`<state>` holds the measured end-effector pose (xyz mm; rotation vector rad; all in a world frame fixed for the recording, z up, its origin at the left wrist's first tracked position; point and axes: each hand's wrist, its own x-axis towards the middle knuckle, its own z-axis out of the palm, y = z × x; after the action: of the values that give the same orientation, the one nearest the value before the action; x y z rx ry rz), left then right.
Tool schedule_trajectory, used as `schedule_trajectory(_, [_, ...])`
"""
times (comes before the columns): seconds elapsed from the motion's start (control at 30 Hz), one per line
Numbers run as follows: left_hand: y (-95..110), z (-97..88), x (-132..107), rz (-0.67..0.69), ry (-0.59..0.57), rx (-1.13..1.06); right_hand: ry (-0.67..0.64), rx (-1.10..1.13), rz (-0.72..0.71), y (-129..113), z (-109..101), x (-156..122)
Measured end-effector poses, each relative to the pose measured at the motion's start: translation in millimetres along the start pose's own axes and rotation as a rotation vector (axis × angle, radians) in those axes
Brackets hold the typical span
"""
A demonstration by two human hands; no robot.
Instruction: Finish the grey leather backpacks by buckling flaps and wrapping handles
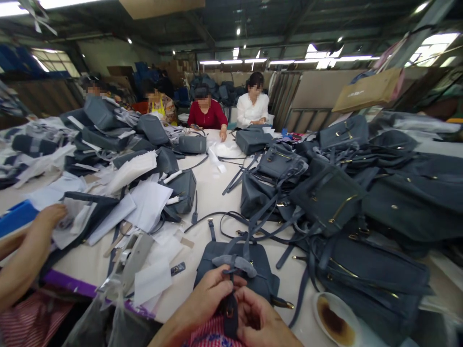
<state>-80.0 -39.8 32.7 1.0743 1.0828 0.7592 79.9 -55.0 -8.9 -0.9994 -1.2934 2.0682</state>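
Observation:
A dark blue-grey handbag point(262, 262) lies on the table right in front of me, with a grey wrapping around its handle. At its near side, my left hand point(216, 289) pinches a dark strap point(230, 325) that carries a small buckle. My right hand point(255, 313) closes on the same strap from the other side, fingers curled around its lower part. The strap hangs down between both hands toward my lap. Part of it is hidden by my fingers. A gold-coloured zip end point(284, 303) sticks out at the bag's right.
Dark bags point(376, 279) with tangled straps pile up on the right, beside a white dish point(334, 318) with brown residue. White paper sheets point(150, 202), a grey tape dispenser point(132, 262) and more bags lie left. A co-worker's hand point(54, 214) reaches in there. Several people sit across the table.

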Motion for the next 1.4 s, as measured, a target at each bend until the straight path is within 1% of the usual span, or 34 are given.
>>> schedule_trajectory(0.03, [-2.8, -2.4, 3.4, -0.021, -0.023, -0.09, -0.005, -0.036, 0.007, -2.1, -0.6, -0.4])
schedule_trajectory(0.1, [-6.4, -5.4, 13.1, -0.004, -0.025, -0.212, -0.003, -0.177, -0.004, -6.6, -1.4, -0.9])
schedule_trajectory(0.17, [-6.4, -5.0, 25.9, 0.048, -0.007, -0.234, 0.0, -0.345, -0.044, -8.6, -1.3, 0.0])
schedule_trajectory(0.23, [-4.5, -2.3, 39.3, 0.071, 0.0, -0.207, 0.024, -0.454, -0.072, -5.9, -1.3, 2.8])
schedule_trajectory(0.3, [-3.2, 0.9, 51.1, 0.084, 0.02, -0.161, 0.083, -0.53, -0.076, 0.7, -2.9, 6.8])
schedule_trajectory(0.37, [-3.9, 3.0, 60.6, 0.091, 0.053, -0.129, 0.18, -0.622, -0.058, 8.6, -6.5, 11.4])
schedule_trajectory(0.47, [-7.1, 3.6, 73.4, 0.06, 0.077, -0.141, 0.32, -0.708, -0.018, 17.2, -13.0, 19.1])
schedule_trajectory(0.57, [-8.0, 3.1, 89.4, 0.022, 0.097, -0.159, 0.391, -0.719, 0.018, 20.0, -17.1, 29.9])
schedule_trajectory(0.7, [-3.8, 1.6, 112.2, 0.039, 0.168, -0.121, 0.473, -0.743, 0.036, 20.8, -20.8, 45.6])
schedule_trajectory(0.77, [-3.1, -0.1, 118.0, 0.039, 0.176, -0.127, 0.514, -0.74, 0.051, 22.6, -24.1, 50.8])
schedule_trajectory(0.83, [-7.1, -2.0, 117.7, 0.019, 0.165, -0.128, 0.563, -0.724, 0.078, 25.4, -28.2, 54.0])
schedule_trajectory(0.93, [-23.0, -4.1, 109.2, -0.065, 0.15, -0.073, 0.617, -0.667, 0.102, 29.1, -33.9, 57.5])
schedule_trajectory(1.03, [-38.9, -5.1, 99.0, -0.15, 0.125, 0.001, 0.614, -0.554, 0.079, 31.3, -37.3, 60.5])
schedule_trajectory(1.1, [-41.9, -6.1, 94.9, -0.18, 0.118, 0.0, 0.583, -0.443, 0.069, 33.0, -40.5, 58.4])
schedule_trajectory(1.17, [-39.4, -8.6, 93.6, -0.218, 0.121, -0.038, 0.543, -0.309, 0.083, 35.8, -48.3, 47.4])
schedule_trajectory(1.2, [-37.6, -10.6, 93.9, -0.238, 0.128, -0.059, 0.533, -0.243, 0.096, 37.9, -55.0, 37.1])
schedule_trajectory(1.27, [-36.7, -16.1, 95.2, -0.271, 0.137, -0.1, 0.574, -0.133, 0.126, 43.9, -75.1, 5.6])
schedule_trajectory(1.3, [-38.6, -19.3, 95.8, -0.286, 0.134, -0.118, 0.634, -0.097, 0.139, 48.0, -88.4, -15.0])
schedule_trajectory(1.33, [-42.1, -22.6, 96.2, -0.302, 0.122, -0.133, 0.73, -0.077, 0.151, 53.1, -103.3, -37.8])
schedule_trajectory(1.4, [-52.9, -28.5, 96.2, -0.337, 0.091, -0.157, 0.965, -0.071, 0.168, 66.3, -135.3, -85.1])
